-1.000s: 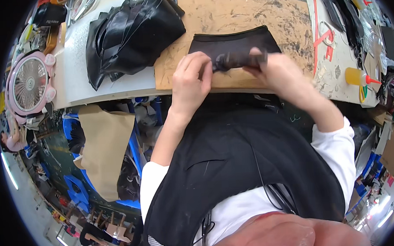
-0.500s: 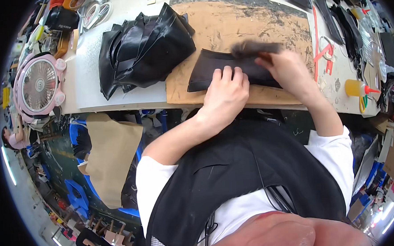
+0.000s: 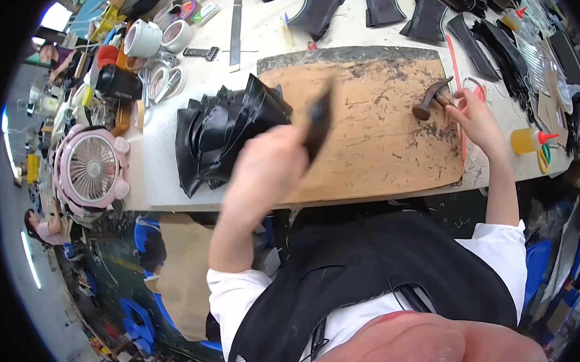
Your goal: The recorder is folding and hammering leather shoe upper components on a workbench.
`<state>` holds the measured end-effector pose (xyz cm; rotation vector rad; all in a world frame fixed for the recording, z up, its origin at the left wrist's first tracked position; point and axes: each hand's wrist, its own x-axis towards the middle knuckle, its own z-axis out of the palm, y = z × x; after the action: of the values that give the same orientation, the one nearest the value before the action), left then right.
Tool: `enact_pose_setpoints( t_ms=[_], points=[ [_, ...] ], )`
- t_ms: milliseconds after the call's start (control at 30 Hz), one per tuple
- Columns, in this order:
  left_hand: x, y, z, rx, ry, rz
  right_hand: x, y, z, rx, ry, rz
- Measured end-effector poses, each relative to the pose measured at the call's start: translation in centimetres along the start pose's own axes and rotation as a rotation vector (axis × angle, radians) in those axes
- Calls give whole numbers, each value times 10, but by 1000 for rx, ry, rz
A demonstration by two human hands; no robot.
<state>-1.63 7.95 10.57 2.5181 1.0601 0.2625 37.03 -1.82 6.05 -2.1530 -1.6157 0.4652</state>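
Observation:
My left hand point(image 3: 269, 165), smeared by motion, grips a dark leather piece point(image 3: 320, 124) raised over the left part of the worn brown board point(image 3: 374, 157). The piece is blurred and seen nearly edge-on. At the board's right edge, my right hand point(image 3: 475, 115) has its fingers closed around the short handle of a hammer point(image 3: 427, 102). The hammer's rusty head rests on or just above the board. To the left of my left hand lies a heap of shiny black leather pieces point(image 3: 225, 132).
Several flat dark leather pieces point(image 3: 382, 2) lie along the table's far side. A yellow glue bottle point(image 3: 527, 140) with a red tip stands at the right. On the left are a pink fan point(image 3: 92, 168) and white tape rolls point(image 3: 143, 39). A steel ruler point(image 3: 236, 33) lies behind the heap.
The leather piece has left the board and moved left in my left hand. My right hand has taken the hammer from over the piece to the board's right edge. The view has shifted.

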Motion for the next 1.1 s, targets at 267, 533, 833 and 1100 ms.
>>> enact_pose_setpoints(
  t_ms=[267, 533, 833, 1100],
  points=[
    [155, -44, -31, 410, -4, -56, 8, -53, 37, 143, 240, -486],
    [333, -141, 55, 216, 109, -438, 4, -54, 47, 322, 282, -637],
    [239, 8, 13, -1194, 167, -358, 37, -93, 8, 437, 335, -468],
    [34, 60, 50, -1522, 391, -245, 2, -134, 5, 1, 166, -814]
  ],
)
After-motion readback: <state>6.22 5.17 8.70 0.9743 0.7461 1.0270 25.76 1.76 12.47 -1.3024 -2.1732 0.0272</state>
